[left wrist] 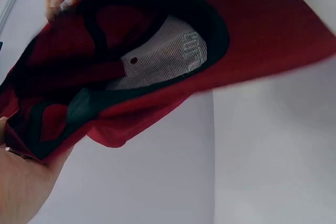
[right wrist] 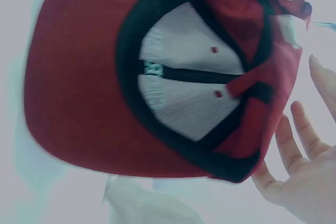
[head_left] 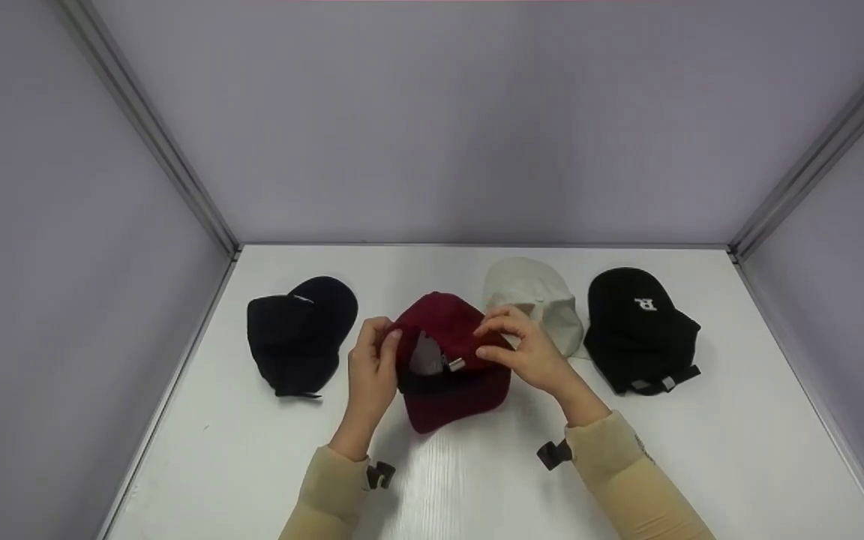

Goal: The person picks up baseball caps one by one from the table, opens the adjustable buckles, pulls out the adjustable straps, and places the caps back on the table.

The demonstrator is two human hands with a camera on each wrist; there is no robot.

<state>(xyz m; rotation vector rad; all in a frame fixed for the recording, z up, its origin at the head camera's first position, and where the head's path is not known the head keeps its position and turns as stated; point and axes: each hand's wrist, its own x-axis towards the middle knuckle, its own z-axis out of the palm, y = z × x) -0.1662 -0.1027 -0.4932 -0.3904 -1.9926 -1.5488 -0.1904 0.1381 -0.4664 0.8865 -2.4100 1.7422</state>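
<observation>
A dark red baseball cap is held above the table, its inside and back strap facing the person and its brim pointing down towards them. The left hand grips the cap's left edge, thumb inside. At the opposite edge is the right hand. In the right wrist view, the right hand has its fingers spread, some against the cap's outside, with the thumb apart from it. A black sweatband, pale front lining and raised stitching show inside the cap in the left wrist view.
On the white table lie a dark cap at left, a cream cap behind the right hand, and a black cap with a white letter at right. Grey-white panels enclose the back and sides.
</observation>
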